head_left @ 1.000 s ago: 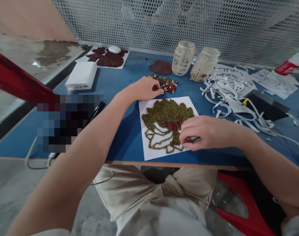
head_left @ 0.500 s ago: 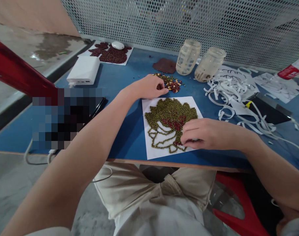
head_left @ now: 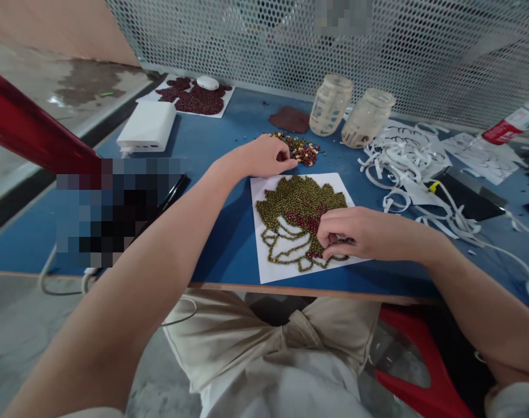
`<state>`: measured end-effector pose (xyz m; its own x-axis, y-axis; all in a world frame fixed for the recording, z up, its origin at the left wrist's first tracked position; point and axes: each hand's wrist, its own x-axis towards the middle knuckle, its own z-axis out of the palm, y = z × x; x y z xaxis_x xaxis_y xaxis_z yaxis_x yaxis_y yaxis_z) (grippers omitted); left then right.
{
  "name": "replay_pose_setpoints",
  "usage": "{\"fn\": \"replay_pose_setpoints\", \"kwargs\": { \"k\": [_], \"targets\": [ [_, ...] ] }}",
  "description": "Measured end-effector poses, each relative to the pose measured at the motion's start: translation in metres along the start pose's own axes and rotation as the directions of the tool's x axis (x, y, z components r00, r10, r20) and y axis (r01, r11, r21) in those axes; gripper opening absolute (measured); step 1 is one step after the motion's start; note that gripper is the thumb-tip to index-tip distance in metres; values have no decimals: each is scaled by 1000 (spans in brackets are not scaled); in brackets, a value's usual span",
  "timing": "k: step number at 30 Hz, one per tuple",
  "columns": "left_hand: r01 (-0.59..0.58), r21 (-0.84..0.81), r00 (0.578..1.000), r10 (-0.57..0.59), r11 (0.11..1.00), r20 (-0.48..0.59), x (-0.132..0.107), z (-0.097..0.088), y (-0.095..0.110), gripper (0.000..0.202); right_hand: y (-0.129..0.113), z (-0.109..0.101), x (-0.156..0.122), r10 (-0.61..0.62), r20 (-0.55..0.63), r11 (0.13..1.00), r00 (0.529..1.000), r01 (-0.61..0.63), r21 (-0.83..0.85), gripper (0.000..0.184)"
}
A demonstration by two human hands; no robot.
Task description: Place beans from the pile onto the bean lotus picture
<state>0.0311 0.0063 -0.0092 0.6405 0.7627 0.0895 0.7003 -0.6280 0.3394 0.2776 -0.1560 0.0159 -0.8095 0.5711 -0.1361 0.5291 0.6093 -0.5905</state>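
Note:
On the blue table lies a white sheet of paper point(head_left: 264, 273) bearing a picture made of green beans point(head_left: 285, 194) with red beans point(head_left: 305, 220) in its middle. White gaps outlined in green show at its lower left. My right hand point(head_left: 346, 235) rests over the picture's right side, fingers curled and pressed together; whatever is in them is hidden. Beyond the sheet's top edge, my left hand point(head_left: 270, 155) is closed, its thumb and fingers bent together beside a pile of mixed beans point(head_left: 308, 152). I cannot make out anything in its fingertips.
Two glass jars point(head_left: 331, 104) stand behind the bean pile near a brown flat piece point(head_left: 290, 118). Curled paper strips point(head_left: 395, 157) and cables cover the right. At left are a white power bank point(head_left: 148, 128) and another bean picture point(head_left: 198, 98). A perforated metal screen point(head_left: 247, 40) borders the back.
My right hand has shifted slightly left over the picture, its fingers a little more parted from the thumb. My left hand stays at the bean pile. The view has turned slightly.

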Motion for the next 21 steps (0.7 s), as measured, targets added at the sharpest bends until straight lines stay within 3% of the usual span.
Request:
{"fn": "replay_pose_setpoints", "kwargs": {
  "k": [4,8,14,21],
  "targets": [
    [2,4,1000,-2,1000,-18,2,1,-4,31,9,-10,-3,-29,-92,1000,995,30,4,25],
    [47,1,988,-46,999,-146,1,-2,-10,23,23,-16,-6,-43,-219,995,975,22,-96,25],
    [186,23,939,-171,982,-298,-6,-11,-16,22,36,-16,-5,-85,-260,979,962,32,-200,23],
    [198,131,971,-175,971,-164,-5,-12,-15,30,42,-15,-4,-64,-284,980,957,7,-199,24]
  ]
}}
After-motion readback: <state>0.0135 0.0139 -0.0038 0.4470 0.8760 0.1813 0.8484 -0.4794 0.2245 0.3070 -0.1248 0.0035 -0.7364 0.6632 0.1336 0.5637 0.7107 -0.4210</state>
